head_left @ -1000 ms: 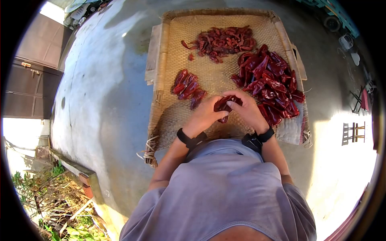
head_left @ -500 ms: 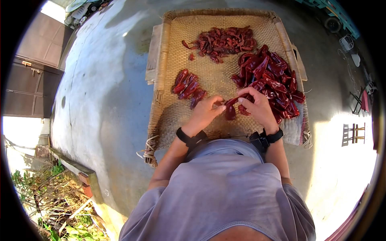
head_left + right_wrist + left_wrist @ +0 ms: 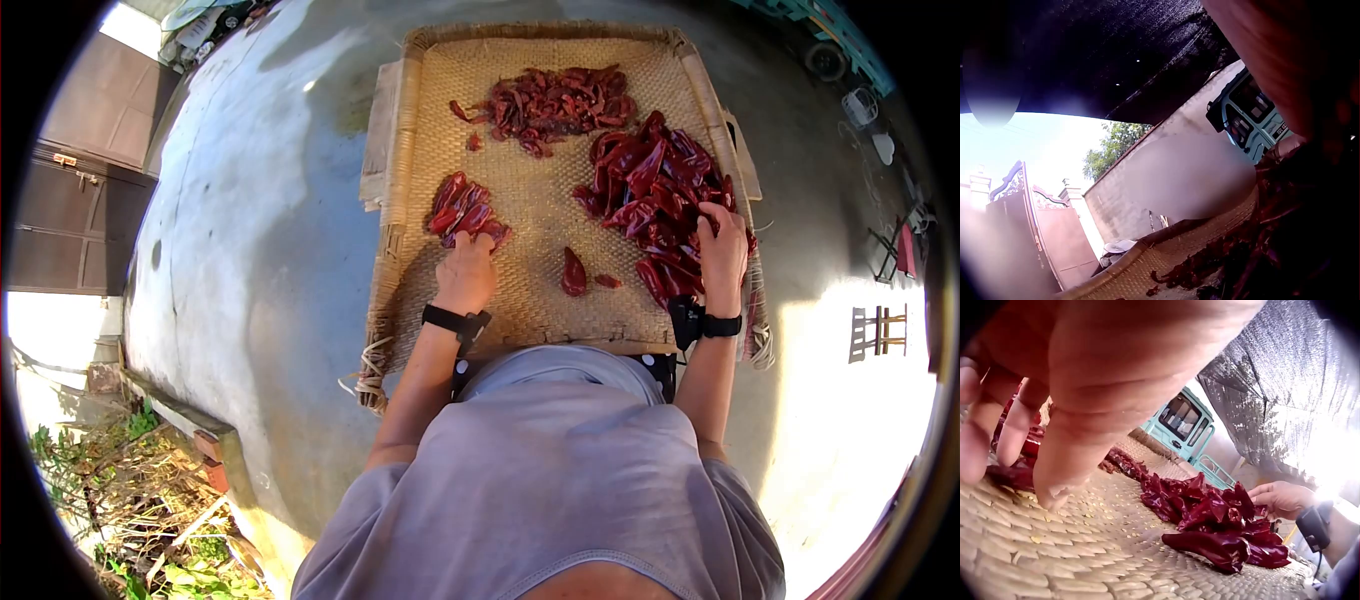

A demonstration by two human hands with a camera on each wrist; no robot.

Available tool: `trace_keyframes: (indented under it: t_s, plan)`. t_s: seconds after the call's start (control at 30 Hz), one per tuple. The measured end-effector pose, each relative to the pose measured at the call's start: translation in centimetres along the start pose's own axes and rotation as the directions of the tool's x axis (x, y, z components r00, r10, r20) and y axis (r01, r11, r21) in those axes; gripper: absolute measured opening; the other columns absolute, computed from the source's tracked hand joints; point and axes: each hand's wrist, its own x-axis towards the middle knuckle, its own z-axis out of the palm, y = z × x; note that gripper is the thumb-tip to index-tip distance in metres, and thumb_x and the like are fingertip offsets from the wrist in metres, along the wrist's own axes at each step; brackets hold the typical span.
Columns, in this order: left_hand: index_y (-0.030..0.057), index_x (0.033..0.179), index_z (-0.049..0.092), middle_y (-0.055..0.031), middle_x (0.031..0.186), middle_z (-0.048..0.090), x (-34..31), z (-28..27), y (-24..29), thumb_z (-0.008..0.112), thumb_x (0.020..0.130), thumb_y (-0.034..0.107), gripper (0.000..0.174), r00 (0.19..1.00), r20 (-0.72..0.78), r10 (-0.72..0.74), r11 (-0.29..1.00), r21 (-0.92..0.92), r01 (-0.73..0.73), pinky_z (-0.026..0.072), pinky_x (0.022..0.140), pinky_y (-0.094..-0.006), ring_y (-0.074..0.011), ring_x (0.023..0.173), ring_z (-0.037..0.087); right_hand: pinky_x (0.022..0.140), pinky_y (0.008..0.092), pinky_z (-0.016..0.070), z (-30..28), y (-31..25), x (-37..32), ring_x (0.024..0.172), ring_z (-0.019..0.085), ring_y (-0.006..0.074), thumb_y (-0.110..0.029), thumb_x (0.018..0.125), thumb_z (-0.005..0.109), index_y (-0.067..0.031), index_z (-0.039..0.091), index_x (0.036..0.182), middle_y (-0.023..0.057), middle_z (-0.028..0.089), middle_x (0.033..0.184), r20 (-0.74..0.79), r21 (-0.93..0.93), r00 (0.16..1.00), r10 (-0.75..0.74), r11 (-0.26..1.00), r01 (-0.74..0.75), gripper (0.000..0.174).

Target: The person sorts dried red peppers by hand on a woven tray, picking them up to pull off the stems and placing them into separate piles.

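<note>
My left hand [image 3: 466, 275] reaches to a short row of dark red dried peppers [image 3: 462, 207] at the left of the woven tray [image 3: 520, 320]. In the left wrist view its fingers [image 3: 1013, 434] hang loosely spread over these peppers, tips close to the weave. On the right, my right hand [image 3: 722, 250] lies at the edge of a large heap of glossy red peppers [image 3: 655, 175]; I cannot tell whether it grips one. Between the hands, a single pepper [image 3: 573, 272] and a small red piece [image 3: 607, 281] lie on the weave.
A pile of smaller, shrivelled red pepper pieces [image 3: 560, 105] lies at the tray's far side. Pale seeds are scattered across the weave. A raised rim borders the tray, and a turquoise truck [image 3: 1179, 419] stands beyond it.
Both hands were together over a pepper at the front middle; they have parted, left to the small row, right to the heap. The single pepper and small piece now lie uncovered between.
</note>
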Motion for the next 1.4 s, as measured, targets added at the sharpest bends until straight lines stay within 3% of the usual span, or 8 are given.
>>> trace_keyframes:
  t_s: [0.13,0.23,0.37,0.47,0.8,0.97,1.23,1.4]
  plan:
    - [0.0117,0.104,0.060,-0.0174,0.109,0.055,0.6,0.3,-0.6,0.063,0.087,0.010,0.017,0.999,-0.040,-0.009,1.000,-0.010,0.008,0.0531,0.077,-0.0518,-0.0403,0.090,0.067,0.082,0.0387,0.0512,-1.3,-3.1,0.0,0.096,0.065,0.0288,-0.012,0.092,0.065,-0.0103,0.068,0.113,0.0112,0.064,0.108,-0.100,0.198,0.994,0.045,0.980,-0.024,0.021]
    - [0.0121,0.103,0.060,-0.0178,0.109,0.056,1.1,0.7,-0.8,0.062,0.087,0.010,0.017,0.999,-0.026,-0.026,1.000,0.014,0.027,0.0532,0.077,-0.0512,-0.0405,0.089,0.068,0.068,0.0371,0.0507,-1.4,-5.8,-1.0,0.075,0.065,0.0248,-0.014,0.089,0.068,-0.0086,0.067,0.115,0.0114,0.066,0.085,0.293,0.388,0.954,-0.065,0.920,-0.057,0.026]
    - [0.0130,0.105,0.059,-0.0174,0.106,0.061,1.6,0.4,-0.5,0.065,0.086,0.012,0.020,0.996,-0.013,-0.086,0.996,0.031,0.086,0.0517,0.080,-0.0512,-0.0419,0.095,0.066,0.072,0.0366,0.0530,-1.0,-10.2,-3.1,0.084,0.068,0.0263,-0.019,0.086,0.071,-0.0097,0.064,0.121,0.0144,0.069,0.091,0.849,0.198,0.516,-0.116,0.975,-0.106,0.037]
    - [0.0123,0.107,0.059,-0.0175,0.102,0.065,1.5,-0.4,-0.5,0.066,0.087,0.013,0.021,0.996,-0.016,-0.091,0.995,-0.044,0.090,0.0512,0.080,-0.0502,-0.0419,0.097,0.065,0.079,0.0412,0.0524,3.7,-8.0,-6.3,0.096,0.067,0.0344,-0.022,0.084,0.071,-0.0119,0.059,0.129,0.0180,0.068,0.105,0.606,0.421,0.618,-0.502,0.861,0.286,0.048]
    - [-0.0021,0.115,0.059,-0.0089,0.096,0.065,1.5,-1.4,1.0,0.061,0.090,0.006,0.026,0.953,0.213,0.216,0.646,-0.763,0.024,0.0513,0.070,-0.0291,-0.0139,0.082,0.062,0.090,0.0424,0.0502,3.3,-7.0,-4.2,0.107,0.062,0.0387,-0.022,0.090,0.068,-0.0117,0.056,0.134,0.0186,0.064,0.118,0.496,0.453,0.749,-0.438,0.867,0.207,0.047]
    - [-0.0014,0.117,0.060,-0.0077,0.099,0.063,1.9,-1.1,2.2,0.060,0.092,0.006,0.026,0.901,0.303,0.311,0.633,-0.773,0.041,0.0503,0.071,-0.0287,-0.0136,0.082,0.060,0.092,0.0442,0.0497,-0.8,-5.4,-0.1,0.111,0.061,0.0381,-0.019,0.093,0.068,-0.0141,0.056,0.137,0.0190,0.063,0.125,0.049,0.244,0.989,-0.143,0.961,0.127,0.046]
    - [0.0029,0.118,0.062,-0.0085,0.103,0.068,3.6,2.3,0.3,0.061,0.093,0.005,0.024,0.907,0.226,0.356,0.762,-0.632,-0.141,0.0518,0.078,-0.0330,-0.0186,0.089,0.065,0.074,0.0422,0.0506,-0.8,-3.7,-0.1,0.076,0.064,0.0313,-0.027,0.088,0.073,-0.0169,0.050,0.142,0.0151,0.067,0.086,0.358,0.071,0.923,0.140,0.982,-0.177,0.059]
    - [0.0066,0.118,0.063,-0.0115,0.109,0.069,4.3,2.0,-1.2,0.062,0.093,0.007,0.025,0.894,0.197,0.403,0.762,-0.613,-0.209,0.0524,0.084,-0.0359,-0.0251,0.099,0.067,0.074,0.0390,0.0503,-0.3,-3.5,-0.2,0.079,0.062,0.0259,-0.023,0.089,0.073,-0.0122,0.058,0.134,0.0119,0.064,0.087,0.130,0.232,0.989,0.065,0.968,-0.094,0.048]
